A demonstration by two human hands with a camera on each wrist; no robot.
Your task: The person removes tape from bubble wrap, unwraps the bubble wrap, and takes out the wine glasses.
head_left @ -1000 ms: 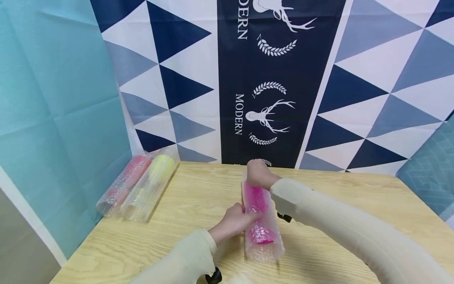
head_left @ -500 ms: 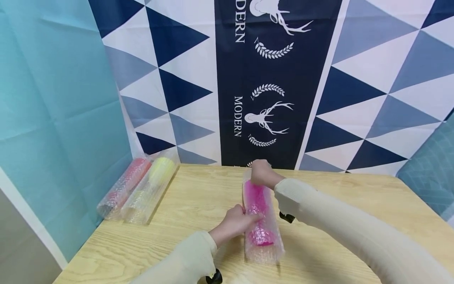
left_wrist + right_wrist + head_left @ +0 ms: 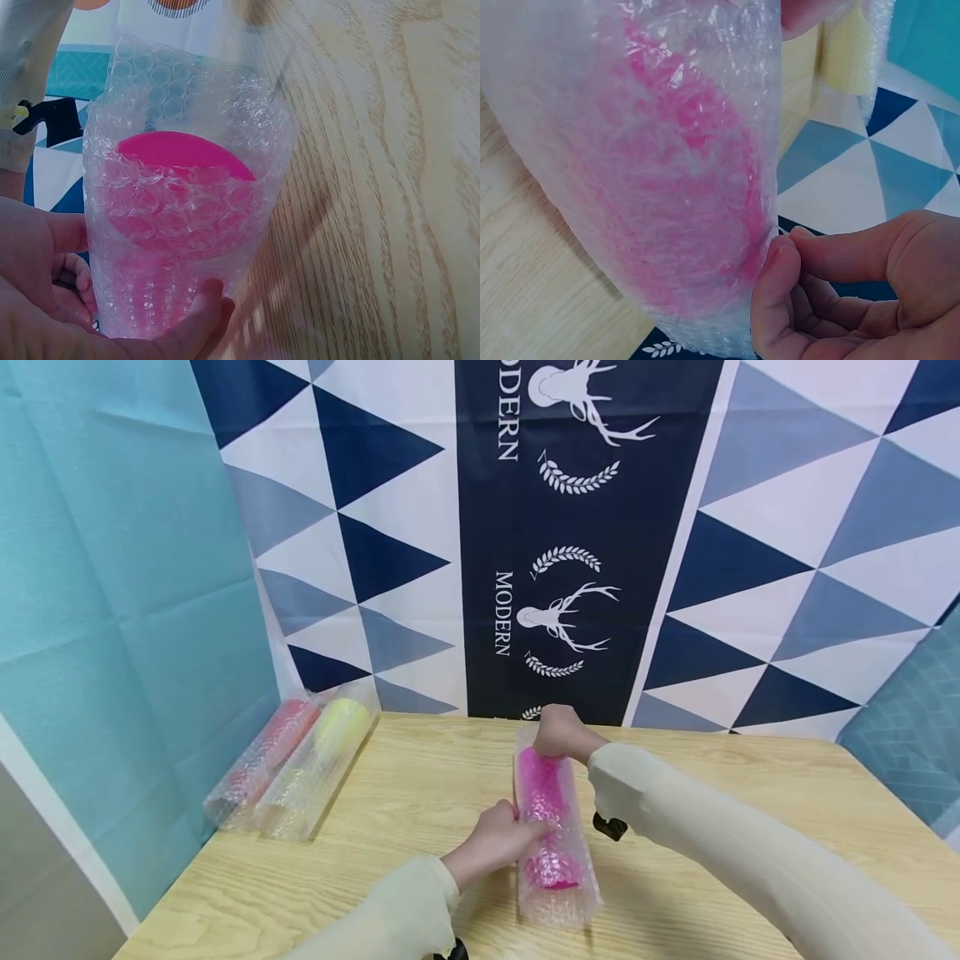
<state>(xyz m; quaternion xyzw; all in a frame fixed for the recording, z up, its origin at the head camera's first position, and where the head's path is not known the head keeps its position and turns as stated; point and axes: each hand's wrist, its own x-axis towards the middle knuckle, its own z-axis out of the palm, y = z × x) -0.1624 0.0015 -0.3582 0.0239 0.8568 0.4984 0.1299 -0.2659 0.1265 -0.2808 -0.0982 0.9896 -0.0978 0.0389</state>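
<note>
A pink object with a round end, wrapped in clear bubble wrap (image 3: 551, 860), lies lengthwise on the wooden table, and its exact kind cannot be told. My left hand (image 3: 504, 837) grips the bundle near its middle from the left. In the left wrist view, the pink object (image 3: 187, 154) shows a smooth rounded end inside the open end of the wrap, with the thumb across the bubbles. At the bundle's far end is my right hand (image 3: 561, 733). The right wrist view shows its thumb and forefinger pinching the edge of the bubble wrap (image 3: 667, 172) there.
Two more bubble-wrapped rolls, one red (image 3: 262, 760) and one yellow (image 3: 318, 768), lie side by side at the table's left. A patterned cloth (image 3: 405, 543) hangs behind the wooden table (image 3: 420, 768); a teal cloth (image 3: 127, 610) hangs on the left.
My right hand has shifted slightly to the right along the bundle's far end. The left hand keeps its hold, and the head view has tilted up a little.
</note>
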